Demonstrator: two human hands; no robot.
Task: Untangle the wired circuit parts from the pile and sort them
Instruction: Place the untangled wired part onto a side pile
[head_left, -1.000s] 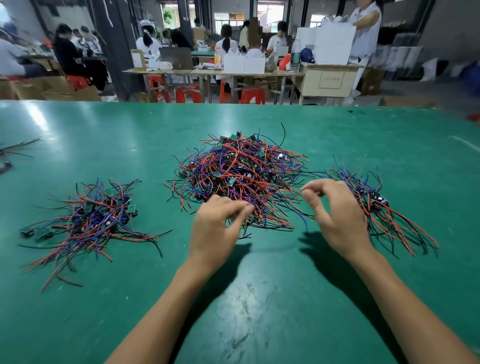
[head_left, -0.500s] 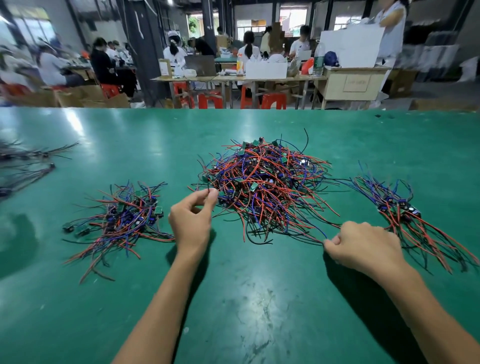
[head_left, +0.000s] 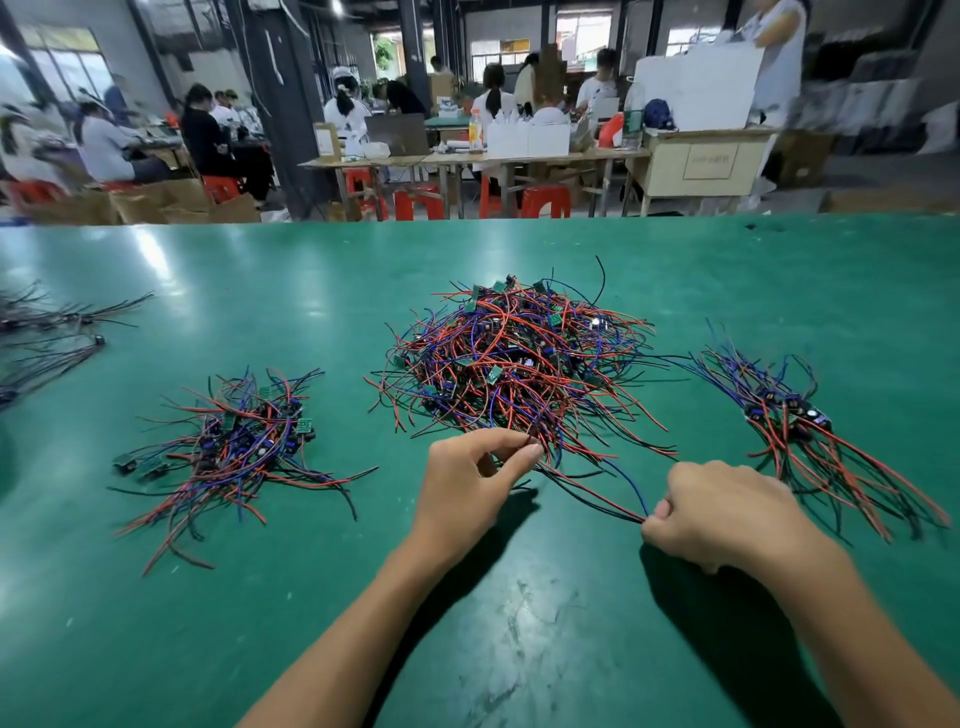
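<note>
Pinching pile (head_left: 519, 364) wires, left hand (head_left: 467, 488), right hand (head_left: 727, 514) gripping wire ends (head_left: 631, 512)

A tangled central pile (head_left: 511, 364) of red, blue, black wired boards lies between two smaller sorted bunches (head_left: 236, 441) (head_left: 810, 431).

Central wire pile (head_left: 511, 364) is flanked by a left bundle (head_left: 236, 441) and right bundle (head_left: 810, 431) on the green surface (head_left: 519, 597). Wires at the pile's near edge are pinched by the left hand (head_left: 467, 483); wire ends (head_left: 602, 501) are gripped by the right hand (head_left: 722, 512).

Glossy green table mat (head_left: 208, 597) w/ scuffs, plastic-coated wires in pile (head_left: 514, 364), red plastic stools (head_left: 540, 205)
</note>
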